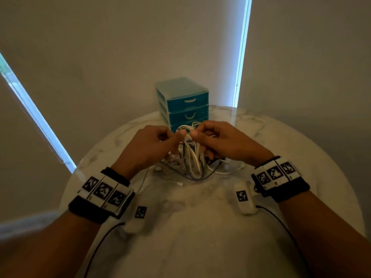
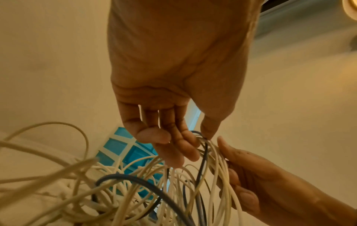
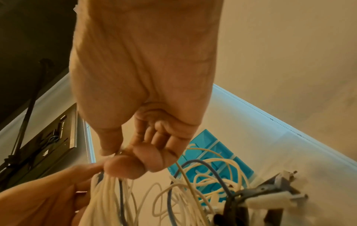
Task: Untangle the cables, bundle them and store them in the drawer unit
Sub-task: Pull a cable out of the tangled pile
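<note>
A tangle of white and dark cables [image 1: 190,159] hangs from both hands, its lower loops lying on the table. My left hand [image 1: 176,135] pinches several strands at the top between thumb and fingers. My right hand [image 1: 197,131] pinches the same bunch right beside it, thumbs almost touching. In the left wrist view the left hand [image 2: 201,140] grips white cables [image 2: 218,175] and one dark strand, with the right hand's fingers [image 2: 241,172] behind them. In the right wrist view the right hand [image 3: 115,157] holds the white bunch [image 3: 104,198]. The blue drawer unit [image 1: 184,101] stands just behind, drawers closed.
The round marble table [image 1: 200,237] carries everything; its edge curves close on both sides. A loose white plug [image 1: 180,184] lies in front of the tangle. Grey and white plugs [image 3: 270,198] sit in the heap at the right. A dark stand [image 3: 29,122] is off the table.
</note>
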{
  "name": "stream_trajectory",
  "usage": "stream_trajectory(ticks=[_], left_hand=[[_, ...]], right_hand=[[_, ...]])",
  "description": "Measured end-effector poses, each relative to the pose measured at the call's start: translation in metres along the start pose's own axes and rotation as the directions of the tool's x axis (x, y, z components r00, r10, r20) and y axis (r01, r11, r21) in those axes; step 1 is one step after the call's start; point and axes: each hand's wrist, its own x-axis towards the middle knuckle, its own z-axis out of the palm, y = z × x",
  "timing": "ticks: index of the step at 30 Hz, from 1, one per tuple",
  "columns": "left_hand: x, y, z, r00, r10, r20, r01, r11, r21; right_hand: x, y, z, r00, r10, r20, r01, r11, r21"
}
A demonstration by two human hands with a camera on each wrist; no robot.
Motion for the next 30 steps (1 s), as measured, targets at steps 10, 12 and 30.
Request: stream_trajectory(ticks=[10,12,30], left_hand=[[0.009,-0.012,-0.007,0.990,0.098,-0.097,-0.108,0.988,-0.106],[0.003,-0.008,-0.006,0.983,0.174,-0.061,-0.178,0.980,-0.086],[-0.003,-0.012,-0.010,0.977,0.115,-0.182,-0.101,0.991,0.088]], right_hand=[[-0.005,0.000,0.009,0.999,0.015,-0.036,-0.014,0.999,0.033],[-0.007,-0.003,0.010,0.998,0.010,-0.056,-0.006,0.997,0.077],[0.019,-0.069,-0.041,0.861,-0.150,-0.485,0.218,0.972,0.085]])
